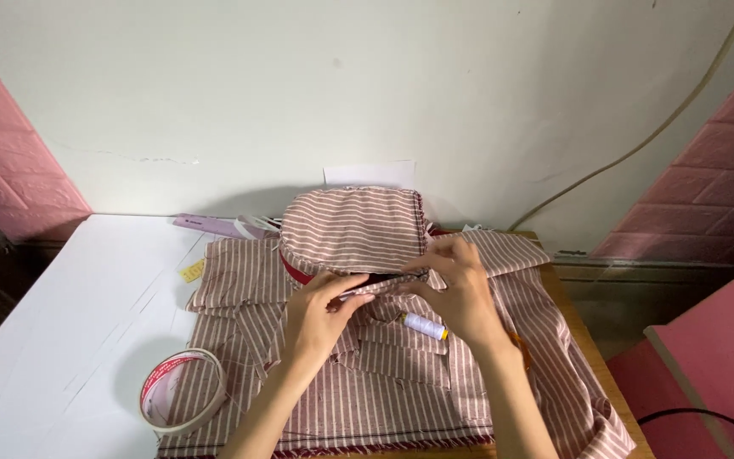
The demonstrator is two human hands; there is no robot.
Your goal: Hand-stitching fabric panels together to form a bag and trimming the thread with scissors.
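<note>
We observe two bare forearms entering from the lower edge. The left hand point(320, 313) and right hand point(460, 285) carry no gloves, rings, watch or bracelet. We see no sleeves; fingernails appear short and unpainted.

white table point(70, 340); striped fabric point(384, 399), tape roll point(183, 393)

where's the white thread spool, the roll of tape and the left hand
white thread spool point(423, 325), head view, middle of its white barrel
roll of clear tape with red print point(183, 402), head view, its near outer wall
left hand point(323, 311), head view, back of the hand
</note>
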